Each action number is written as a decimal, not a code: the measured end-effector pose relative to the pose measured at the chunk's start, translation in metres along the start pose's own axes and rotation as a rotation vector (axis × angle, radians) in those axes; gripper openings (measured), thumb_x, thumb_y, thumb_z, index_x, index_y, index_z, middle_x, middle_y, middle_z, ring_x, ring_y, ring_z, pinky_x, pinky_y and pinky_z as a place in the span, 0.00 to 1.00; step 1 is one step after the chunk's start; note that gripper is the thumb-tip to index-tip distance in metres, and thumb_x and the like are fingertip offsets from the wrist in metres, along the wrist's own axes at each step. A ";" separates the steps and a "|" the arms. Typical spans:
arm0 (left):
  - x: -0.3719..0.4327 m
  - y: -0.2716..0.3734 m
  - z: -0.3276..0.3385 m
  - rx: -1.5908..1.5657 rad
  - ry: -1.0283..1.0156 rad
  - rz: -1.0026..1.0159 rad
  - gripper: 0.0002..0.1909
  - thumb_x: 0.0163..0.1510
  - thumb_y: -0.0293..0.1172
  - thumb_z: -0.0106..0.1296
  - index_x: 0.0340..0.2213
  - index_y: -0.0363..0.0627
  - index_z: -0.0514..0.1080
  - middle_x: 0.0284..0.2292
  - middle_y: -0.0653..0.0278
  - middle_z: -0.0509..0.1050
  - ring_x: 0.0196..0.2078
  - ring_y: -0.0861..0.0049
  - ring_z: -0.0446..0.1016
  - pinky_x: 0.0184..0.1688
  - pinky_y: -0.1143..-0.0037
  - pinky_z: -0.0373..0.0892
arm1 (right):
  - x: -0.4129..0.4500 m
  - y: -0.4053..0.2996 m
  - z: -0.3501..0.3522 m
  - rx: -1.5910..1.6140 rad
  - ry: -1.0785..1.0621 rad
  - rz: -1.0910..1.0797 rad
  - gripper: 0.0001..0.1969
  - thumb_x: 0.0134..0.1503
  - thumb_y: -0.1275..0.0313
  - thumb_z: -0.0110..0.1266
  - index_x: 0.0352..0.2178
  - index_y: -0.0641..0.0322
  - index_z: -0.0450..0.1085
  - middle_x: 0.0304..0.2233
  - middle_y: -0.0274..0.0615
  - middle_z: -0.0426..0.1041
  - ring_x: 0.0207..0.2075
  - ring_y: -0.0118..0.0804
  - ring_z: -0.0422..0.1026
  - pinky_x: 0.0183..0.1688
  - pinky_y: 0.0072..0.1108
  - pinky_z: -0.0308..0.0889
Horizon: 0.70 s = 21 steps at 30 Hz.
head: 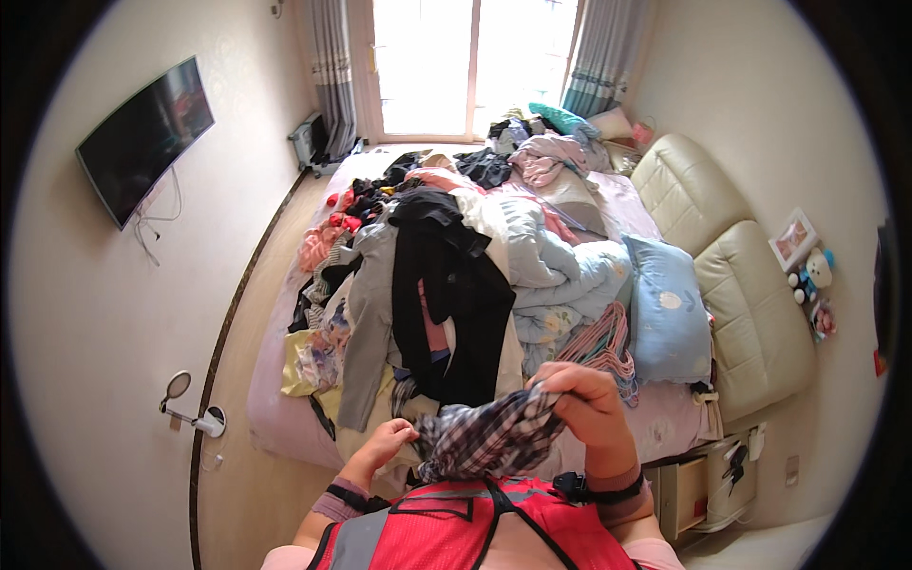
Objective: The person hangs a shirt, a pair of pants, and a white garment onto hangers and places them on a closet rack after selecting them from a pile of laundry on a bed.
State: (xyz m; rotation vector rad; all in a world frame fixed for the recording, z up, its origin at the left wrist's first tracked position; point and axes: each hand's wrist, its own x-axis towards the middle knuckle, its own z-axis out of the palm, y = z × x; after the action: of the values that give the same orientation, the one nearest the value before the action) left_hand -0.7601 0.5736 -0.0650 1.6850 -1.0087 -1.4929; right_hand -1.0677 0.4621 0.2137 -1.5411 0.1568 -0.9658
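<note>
A dark and white plaid cloth garment (491,434) is stretched between my two hands, just in front of the red vest I wear. My left hand (388,442) pinches its left end with fingertips. The garment's upper right part is bunched in my right hand (588,402), which is raised a little higher. Beyond it on the bed lie a black hooded garment (456,285) and grey trousers (370,320). Pink and blue clothes hangers (602,342) lie in a bundle beyond my right hand. The garment's lower edge is crumpled against the vest.
A light blue quilt (570,274) and a blue pillow (666,306) lie on the bed's right side, by a cream padded headboard (755,320). More clothes are heaped at the far side (548,153). A nightstand (702,491) stands at lower right; a round mirror (179,385) juts from the left wall.
</note>
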 end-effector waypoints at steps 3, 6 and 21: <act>-0.005 0.029 -0.002 -0.147 -0.169 -0.058 0.10 0.56 0.33 0.50 0.37 0.43 0.72 0.33 0.67 0.76 0.37 0.84 0.71 0.42 0.78 0.67 | -0.014 -0.005 -0.004 -0.076 0.105 -0.018 0.09 0.52 0.87 0.45 0.35 0.71 0.69 0.31 0.41 0.69 0.31 0.26 0.66 0.33 0.15 0.61; -0.005 0.062 0.008 -0.165 -0.559 0.140 0.17 0.52 0.31 0.58 0.44 0.41 0.71 0.40 0.66 0.74 0.43 0.81 0.71 0.48 0.77 0.66 | -0.020 -0.007 0.008 -0.178 0.082 0.019 0.09 0.53 0.86 0.46 0.36 0.71 0.68 0.32 0.40 0.69 0.33 0.28 0.67 0.36 0.17 0.62; 0.018 0.101 0.037 -0.203 -0.429 0.227 0.05 0.59 0.29 0.45 0.32 0.40 0.67 0.35 0.61 0.76 0.39 0.78 0.73 0.45 0.77 0.67 | -0.044 -0.014 -0.012 0.261 0.613 -0.220 0.09 0.59 0.82 0.43 0.41 0.67 0.65 0.35 0.40 0.71 0.42 0.38 0.73 0.52 0.33 0.67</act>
State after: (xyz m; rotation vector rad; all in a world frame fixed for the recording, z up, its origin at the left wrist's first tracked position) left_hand -0.8083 0.5092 0.0092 1.0918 -1.1761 -1.7725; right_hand -1.1094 0.4830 0.2039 -1.0007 0.2833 -1.5528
